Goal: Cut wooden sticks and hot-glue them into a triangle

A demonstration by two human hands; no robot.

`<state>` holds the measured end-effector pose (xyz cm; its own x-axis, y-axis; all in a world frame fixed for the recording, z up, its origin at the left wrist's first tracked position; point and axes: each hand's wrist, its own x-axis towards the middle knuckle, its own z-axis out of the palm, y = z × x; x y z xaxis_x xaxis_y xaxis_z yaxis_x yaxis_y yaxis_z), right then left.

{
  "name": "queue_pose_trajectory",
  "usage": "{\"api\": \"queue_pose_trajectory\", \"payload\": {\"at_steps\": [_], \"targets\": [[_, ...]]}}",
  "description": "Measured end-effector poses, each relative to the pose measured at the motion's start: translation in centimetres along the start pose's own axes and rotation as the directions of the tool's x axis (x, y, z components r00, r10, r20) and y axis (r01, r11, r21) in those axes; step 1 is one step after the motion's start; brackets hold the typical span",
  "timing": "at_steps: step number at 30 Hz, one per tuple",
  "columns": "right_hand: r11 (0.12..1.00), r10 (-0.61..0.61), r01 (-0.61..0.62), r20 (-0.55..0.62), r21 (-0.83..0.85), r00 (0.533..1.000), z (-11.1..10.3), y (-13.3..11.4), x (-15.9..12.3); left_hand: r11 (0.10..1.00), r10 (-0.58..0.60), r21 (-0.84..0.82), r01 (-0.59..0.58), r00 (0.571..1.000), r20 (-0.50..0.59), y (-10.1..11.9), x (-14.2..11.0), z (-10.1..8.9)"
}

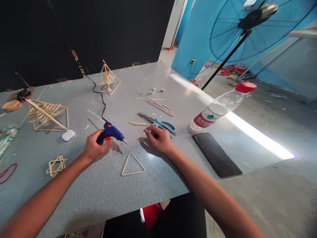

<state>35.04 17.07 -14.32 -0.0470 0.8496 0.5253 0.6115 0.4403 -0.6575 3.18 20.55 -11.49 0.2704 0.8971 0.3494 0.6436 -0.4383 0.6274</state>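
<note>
My left hand [96, 144] is wrapped round the handle of a blue hot glue gun [112, 131], whose metal nozzle points right and slightly down. My right hand [159, 138] hovers near a pair of scissors [163, 125] with light blue handles; its fingers are curled, thumb and forefinger close together, and whether something small sits between them cannot be made out. Just left of its fingertips lie short wooden sticks [138, 124]. On the table between my forearms rests a flat triangle of joined sticks [133, 173].
Stick pyramids [51, 114] [109, 79] stand at left and back. A stick star [56, 166], a white case [68, 135] and loose sticks [159, 107] lie about. At right are a tilted-looking plastic bottle [210, 114], a black phone [216, 155] and a fan [257, 19]. The gun's cord [102, 99] runs backward.
</note>
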Motion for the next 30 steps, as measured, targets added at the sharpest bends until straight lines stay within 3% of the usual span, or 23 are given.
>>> {"api": "queue_pose_trajectory", "payload": {"at_steps": [4,7,11,13,16,19,22,30], "targets": [[0.998,-0.039,0.041,-0.05,0.051,0.998,0.1,-0.7,-0.6,0.998,0.013,0.059,-0.013,1.0,0.01,-0.5,0.0,0.0],[0.978,-0.192,0.197,-0.064,0.074,0.979,0.2,-1.5,-0.9,0.983,0.092,0.154,-0.105,0.992,0.086,-0.6,0.1,0.1],[0.881,-0.471,0.463,0.078,0.094,0.879,0.0,-1.9,-1.1,0.945,0.177,0.246,-0.214,0.971,0.163,-0.4,0.2,0.4],[0.852,-0.523,0.513,0.137,0.104,0.841,-0.1,-1.9,-1.2,0.936,0.205,0.253,-0.244,0.964,0.172,-0.3,0.3,0.6],[0.813,-0.582,0.571,0.129,0.112,0.803,-0.4,-2.1,-1.3,0.928,0.23,0.259,-0.267,0.959,0.164,-0.2,0.4,0.8],[0.751,-0.66,0.65,0.154,0.117,0.735,-0.6,-2.6,-1.3,0.922,0.246,0.26,-0.287,0.953,0.179,-0.1,0.5,0.7],[0.734,-0.676,0.663,0.24,0.146,0.696,-1.0,-2.9,-1.2,0.92,0.263,0.243,-0.308,0.944,0.2,0.1,0.7,0.5],[0.787,-0.598,0.596,0.44,0.162,0.67,-1.5,-2.9,-1.5,0.938,0.258,0.177,-0.298,0.942,0.214,0.3,1.2,0.6]]}}
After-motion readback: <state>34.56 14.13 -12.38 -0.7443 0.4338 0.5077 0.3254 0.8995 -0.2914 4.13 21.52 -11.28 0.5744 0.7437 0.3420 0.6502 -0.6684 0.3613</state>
